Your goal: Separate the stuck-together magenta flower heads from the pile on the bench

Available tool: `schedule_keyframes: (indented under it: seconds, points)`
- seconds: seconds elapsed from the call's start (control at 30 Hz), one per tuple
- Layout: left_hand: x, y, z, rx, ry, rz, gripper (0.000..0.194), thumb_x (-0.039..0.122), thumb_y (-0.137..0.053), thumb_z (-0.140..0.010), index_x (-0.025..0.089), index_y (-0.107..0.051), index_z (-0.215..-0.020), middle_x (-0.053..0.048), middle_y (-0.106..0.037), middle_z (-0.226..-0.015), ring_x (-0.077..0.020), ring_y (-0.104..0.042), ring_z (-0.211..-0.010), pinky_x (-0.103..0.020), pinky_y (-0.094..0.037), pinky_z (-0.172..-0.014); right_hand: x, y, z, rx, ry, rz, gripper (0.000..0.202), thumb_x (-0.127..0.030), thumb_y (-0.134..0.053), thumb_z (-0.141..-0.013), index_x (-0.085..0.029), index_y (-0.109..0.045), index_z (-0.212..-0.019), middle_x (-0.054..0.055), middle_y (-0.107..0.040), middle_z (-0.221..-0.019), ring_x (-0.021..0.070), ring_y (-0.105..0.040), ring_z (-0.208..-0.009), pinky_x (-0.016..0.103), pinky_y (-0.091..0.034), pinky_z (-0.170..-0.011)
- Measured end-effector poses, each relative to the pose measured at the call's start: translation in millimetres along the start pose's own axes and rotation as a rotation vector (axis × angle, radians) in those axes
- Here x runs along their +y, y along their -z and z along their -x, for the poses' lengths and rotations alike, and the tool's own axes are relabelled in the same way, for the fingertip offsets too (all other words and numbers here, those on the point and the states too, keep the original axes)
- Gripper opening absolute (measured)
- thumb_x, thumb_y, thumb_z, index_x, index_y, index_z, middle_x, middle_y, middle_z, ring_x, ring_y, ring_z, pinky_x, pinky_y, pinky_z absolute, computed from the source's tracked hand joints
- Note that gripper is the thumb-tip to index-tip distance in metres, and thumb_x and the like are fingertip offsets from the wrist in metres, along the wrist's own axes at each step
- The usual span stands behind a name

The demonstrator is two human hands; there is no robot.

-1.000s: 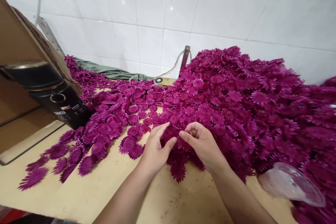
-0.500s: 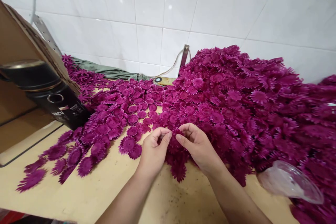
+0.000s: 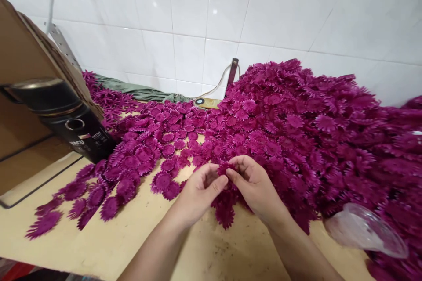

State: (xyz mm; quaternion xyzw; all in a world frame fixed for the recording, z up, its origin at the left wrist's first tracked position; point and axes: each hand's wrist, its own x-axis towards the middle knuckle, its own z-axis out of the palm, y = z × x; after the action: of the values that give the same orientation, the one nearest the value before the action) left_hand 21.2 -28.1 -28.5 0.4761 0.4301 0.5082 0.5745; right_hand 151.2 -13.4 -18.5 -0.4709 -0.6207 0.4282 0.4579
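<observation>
Between my fingertips is a magenta artificial flower (image 3: pixel 224 168), partly covered by them. My left hand (image 3: pixel 203 189) pinches its left side, thumb toward me. From the other side, my right hand (image 3: pixel 249 182) grips it with thumb and curled fingers. The two hands almost touch at the front edge of a large heap of the same magenta flowers (image 3: pixel 290 136). Below the hands, a few flowers (image 3: pixel 224 215) hang out of the heap over the tan tabletop (image 3: pixel 227 254).
Loose flowers (image 3: pixel 127 184) spread across the left side. A black bottle (image 3: pixel 70 118) stands beside a cardboard box (image 3: pixel 29 52). At the right lies a clear plastic container (image 3: pixel 365 230). Behind are a green cloth (image 3: pixel 141 90), a yellow object (image 3: pixel 209 103) and a white tiled wall (image 3: pixel 187 4).
My hands have come closer together, and the flower now shows between the fingertips. The left hand has shifted slightly right. The view has moved a little.
</observation>
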Motion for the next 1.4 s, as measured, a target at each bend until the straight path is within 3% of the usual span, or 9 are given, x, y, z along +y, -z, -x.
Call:
schedule_keyframes:
  seconds: [0.27,0.43,0.57,0.7,0.77,0.83,1.0,1.2,1.4]
  points:
    - [-8.1,-6.4,-4.9,-0.049,0.046,0.034,0.026,0.039,-0.066,-0.063,0.015,-0.057,-0.069,0.000,-0.057,-0.063,-0.0131,-0.051,-0.063,-0.026,-0.041,-0.063,4.1,-3.3,3.7,0.064,0.194,0.290,0.010,-0.022,-0.042,-0.082,-0.020,-0.048,-0.075,0.000,-0.050,-0.067,0.0129,-0.049,-0.063,0.027,-0.041,-0.060]
    - [-5.6,-4.7,-5.2,0.071,-0.016,0.013,0.027,0.040,-0.063,-0.066,0.016,-0.053,-0.060,0.004,-0.050,-0.055,-0.0085,-0.043,-0.053,-0.021,-0.035,-0.054,1.9,-0.3,2.3,0.185,0.347,0.410,0.010,-0.023,-0.046,-0.080,-0.019,-0.054,-0.077,0.006,-0.052,-0.083,0.0179,-0.050,-0.079,0.034,-0.042,-0.072]
    - [-7.2,-1.4,-4.1,0.117,-0.047,-0.008,0.033,0.043,-0.063,-0.065,0.017,-0.047,-0.056,0.006,-0.042,-0.053,-0.0077,-0.037,-0.051,-0.020,-0.030,-0.050,0.7,0.4,1.8,0.083,0.147,0.188,0.018,-0.031,-0.055,-0.076,-0.019,-0.053,-0.088,0.006,-0.054,-0.085,0.0164,-0.052,-0.074,0.031,-0.046,-0.065]
    - [-7.8,-1.0,-3.0,0.125,-0.009,0.029,0.039,0.048,-0.068,-0.059,0.017,-0.046,-0.054,0.006,-0.040,-0.051,-0.0075,-0.034,-0.050,-0.020,-0.027,-0.049,-3.8,-2.8,-0.5,-0.152,0.014,-0.041,0.013,-0.031,-0.058,-0.073,-0.019,-0.053,-0.074,0.000,-0.055,-0.068,0.0128,-0.052,-0.065,0.027,-0.045,-0.063]
    - [-6.9,-0.3,-2.8,0.118,0.024,0.079,0.041,0.048,-0.069,-0.058,0.017,-0.043,-0.052,0.007,-0.036,-0.049,-0.0065,-0.030,-0.048,-0.020,-0.025,-0.048,-4.8,-0.7,-4.0,-0.189,-0.013,-0.086,0.015,-0.032,-0.059,-0.070,-0.018,-0.053,-0.067,-0.003,-0.053,-0.060,0.0107,-0.049,-0.057,0.025,-0.042,-0.057]
    - [-5.2,2.1,-2.9,0.120,0.046,0.154,0.042,0.048,-0.068,-0.059,0.017,-0.041,-0.050,0.008,-0.033,-0.046,-0.0058,-0.027,-0.045,-0.020,-0.023,-0.046,-3.5,6.9,-9.1,-0.133,-0.027,-0.062,0.018,-0.033,-0.060,-0.069,-0.018,-0.053,-0.063,-0.004,-0.051,-0.055,0.0097,-0.047,-0.053,0.024,-0.040,-0.054]
    - [-1.0,10.5,-3.7,0.197,0.036,0.272,0.036,0.044,-0.069,-0.059,0.017,-0.045,-0.054,0.008,-0.038,-0.047,-0.0057,-0.031,-0.044,-0.019,-0.028,-0.048,2.8,36.2,-20.9,0.235,-0.056,-0.111,0.026,-0.039,-0.065,-0.063,-0.018,-0.050,-0.067,-0.002,-0.057,-0.059,0.0117,-0.054,-0.057,0.026,-0.043,-0.058]
    - [-3.9,6.7,-5.5,0.126,-0.033,0.072,0.020,0.031,-0.070,-0.060,0.016,-0.060,-0.069,0.003,-0.054,-0.062,-0.0087,-0.045,-0.059,-0.021,-0.034,-0.059,0.5,25.7,-14.5,0.122,-0.031,-0.094,0.023,-0.030,-0.064,-0.061,-0.019,-0.048,-0.073,-0.004,-0.053,-0.058,0.0106,-0.052,-0.054,0.026,-0.043,-0.056]
    - [-9.2,9.3,-7.3,0.192,-0.002,0.016,0.035,0.042,-0.069,-0.058,0.016,-0.047,-0.051,0.007,-0.041,-0.047,-0.0056,-0.032,-0.045,-0.019,-0.026,-0.046,4.2,14.1,-13.7,0.090,-0.054,-0.018,0.015,-0.029,-0.058,-0.065,-0.019,-0.048,-0.072,-0.003,-0.051,-0.058,0.0110,-0.048,-0.053,0.026,-0.041,-0.054]
